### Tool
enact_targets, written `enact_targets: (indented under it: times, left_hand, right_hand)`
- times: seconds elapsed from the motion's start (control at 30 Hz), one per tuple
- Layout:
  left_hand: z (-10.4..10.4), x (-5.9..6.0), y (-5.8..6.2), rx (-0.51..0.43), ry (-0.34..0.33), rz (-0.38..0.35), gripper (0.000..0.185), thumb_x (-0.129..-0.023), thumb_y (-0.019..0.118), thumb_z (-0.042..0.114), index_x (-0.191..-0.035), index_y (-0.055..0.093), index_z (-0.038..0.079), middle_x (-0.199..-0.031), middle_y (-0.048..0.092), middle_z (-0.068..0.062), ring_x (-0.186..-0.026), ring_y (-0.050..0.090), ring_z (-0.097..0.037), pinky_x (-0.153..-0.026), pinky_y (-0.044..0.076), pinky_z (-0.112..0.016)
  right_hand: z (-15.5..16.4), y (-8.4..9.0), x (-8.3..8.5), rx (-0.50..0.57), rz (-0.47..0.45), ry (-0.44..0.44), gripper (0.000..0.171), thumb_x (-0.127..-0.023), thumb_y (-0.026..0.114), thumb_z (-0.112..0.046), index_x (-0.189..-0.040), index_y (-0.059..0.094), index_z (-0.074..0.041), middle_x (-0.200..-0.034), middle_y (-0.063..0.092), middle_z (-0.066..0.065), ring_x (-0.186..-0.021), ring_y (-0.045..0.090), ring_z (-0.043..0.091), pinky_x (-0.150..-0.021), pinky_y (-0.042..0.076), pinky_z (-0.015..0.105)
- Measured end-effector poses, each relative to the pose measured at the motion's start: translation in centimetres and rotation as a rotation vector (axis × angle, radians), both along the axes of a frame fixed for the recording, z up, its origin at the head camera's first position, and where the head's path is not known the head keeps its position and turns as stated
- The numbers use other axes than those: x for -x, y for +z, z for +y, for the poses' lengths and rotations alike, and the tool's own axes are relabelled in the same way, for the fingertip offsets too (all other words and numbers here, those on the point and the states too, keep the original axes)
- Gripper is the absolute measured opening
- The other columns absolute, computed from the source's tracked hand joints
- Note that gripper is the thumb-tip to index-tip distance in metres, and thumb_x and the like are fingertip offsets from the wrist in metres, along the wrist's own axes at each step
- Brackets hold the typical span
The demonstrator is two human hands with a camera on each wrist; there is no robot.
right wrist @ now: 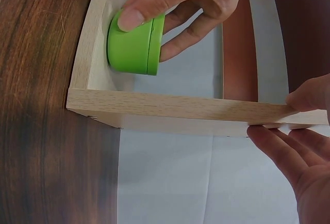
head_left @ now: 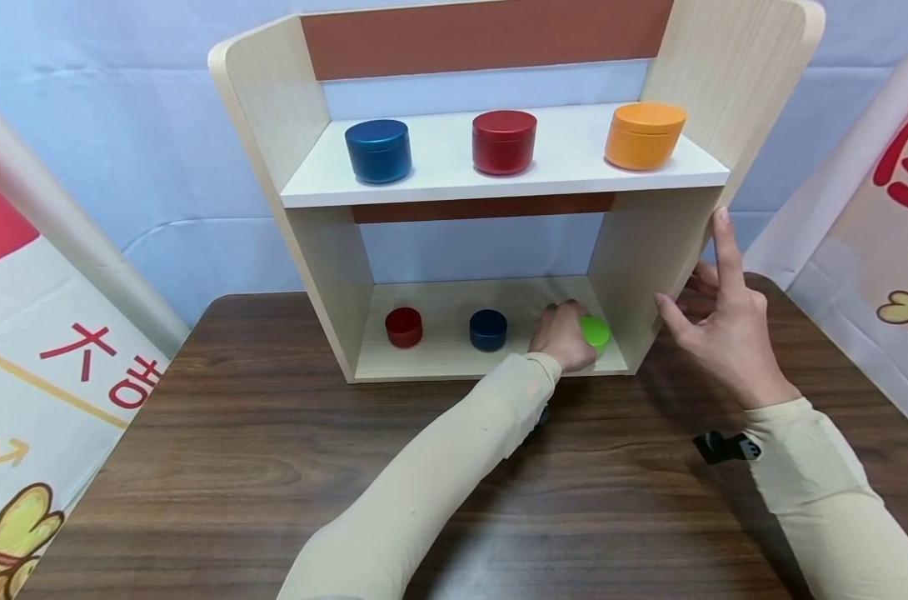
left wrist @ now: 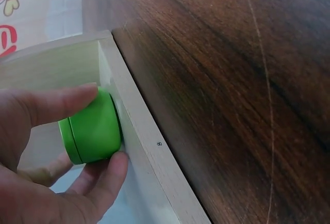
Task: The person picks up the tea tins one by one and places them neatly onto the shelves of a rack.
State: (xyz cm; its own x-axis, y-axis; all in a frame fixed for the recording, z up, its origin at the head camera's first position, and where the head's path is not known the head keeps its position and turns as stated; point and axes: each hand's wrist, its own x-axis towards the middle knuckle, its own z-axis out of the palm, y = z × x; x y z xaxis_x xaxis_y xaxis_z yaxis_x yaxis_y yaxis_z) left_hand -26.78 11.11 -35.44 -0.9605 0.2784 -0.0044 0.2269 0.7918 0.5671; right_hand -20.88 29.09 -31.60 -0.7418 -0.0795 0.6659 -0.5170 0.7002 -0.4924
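My left hand (head_left: 562, 336) grips a small light green lidded round tin (left wrist: 95, 128) between thumb and fingers. The green tin stands on the lower board of a wooden shelf (head_left: 431, 363), near its right side panel. In the right wrist view the thumb lies against the green tin's side (right wrist: 131, 51). My right hand (head_left: 739, 333) holds the front edge of the shelf's right panel (right wrist: 175, 106), thumb on one side and fingers on the other. Left of my left hand on the same board sit a dark blue tin (head_left: 488, 331) and a red tin (head_left: 404, 327).
On the white upper board (head_left: 446, 185) stand a larger blue tin (head_left: 379, 152), a red tin (head_left: 504, 143) and an orange tin (head_left: 645, 137). The shelf rests on a dark wooden table (head_left: 222, 467). Behind it hangs a pale blue cloth (head_left: 162, 150), with printed banners at both sides.
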Motion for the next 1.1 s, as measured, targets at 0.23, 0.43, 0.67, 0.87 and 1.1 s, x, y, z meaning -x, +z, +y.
enact_targets:
  times: [0.23, 0.43, 0.67, 0.87, 1.1]
  left_hand:
    - [0.1, 0.0, -0.1, 0.008, 0.013, 0.018, 0.047, -0.076, 0.085, 0.017, -0.12, 0.069, 0.016, -0.094, 0.056, 0.004, -0.086, 0.049, -0.008, -0.067, 0.039, -0.019]
    - [0.1, -0.2, -0.2, 0.031, 0.024, 0.027, 0.051, -0.076, 0.085, 0.019, -0.123, 0.067, 0.018, -0.099, 0.059, 0.003, -0.087, 0.052, -0.009, -0.069, 0.041, -0.02]
    - [-0.5, -0.5, -0.2, 0.01, 0.02, 0.027, 0.059, -0.074, 0.086, 0.018, -0.129, 0.063, 0.017, -0.106, 0.059, -0.001, -0.091, 0.055, -0.014, -0.073, 0.045, -0.024]
    - [-2.0, -1.0, -0.1, -0.041, -0.021, 0.038, 0.059, -0.072, 0.086, 0.012, -0.126, 0.062, 0.013, -0.106, 0.058, -0.004, -0.092, 0.055, -0.016, -0.075, 0.047, -0.026]
    - [-4.7, -2.0, 0.2, -0.053, -0.086, 0.056, 0.079, -0.073, 0.089, 0.014, -0.144, 0.054, 0.009, -0.128, 0.06, -0.011, -0.115, 0.058, -0.024, -0.095, 0.05, -0.036]
  right_hand:
    - [0.0, 0.0, 0.1, 0.005, -0.007, 0.001, 0.114, -0.079, 0.075, 0.015, -0.163, 0.005, -0.015, -0.133, 0.057, 0.035, -0.1, 0.063, 0.057, -0.078, 0.042, 0.002]
    - [-0.1, 0.0, 0.1, 0.003, -0.006, 0.001, 0.114, -0.078, 0.075, 0.016, -0.163, 0.005, -0.015, -0.132, 0.057, 0.036, -0.099, 0.063, 0.056, -0.078, 0.042, 0.002]
    - [-0.1, 0.0, 0.1, 0.001, -0.009, 0.0, 0.113, -0.079, 0.075, 0.015, -0.163, 0.005, -0.015, -0.132, 0.057, 0.036, -0.1, 0.063, 0.056, -0.078, 0.042, 0.002]
    - [-0.1, 0.1, 0.2, 0.002, 0.001, 0.001, 0.113, -0.079, 0.075, 0.015, -0.163, 0.006, -0.014, -0.13, 0.058, 0.036, -0.099, 0.063, 0.057, -0.078, 0.042, 0.002]
    - [0.1, 0.1, 0.2, -0.003, 0.003, -0.007, 0.113, -0.078, 0.074, 0.016, -0.163, 0.006, -0.014, -0.13, 0.058, 0.037, -0.099, 0.063, 0.056, -0.077, 0.041, 0.002]
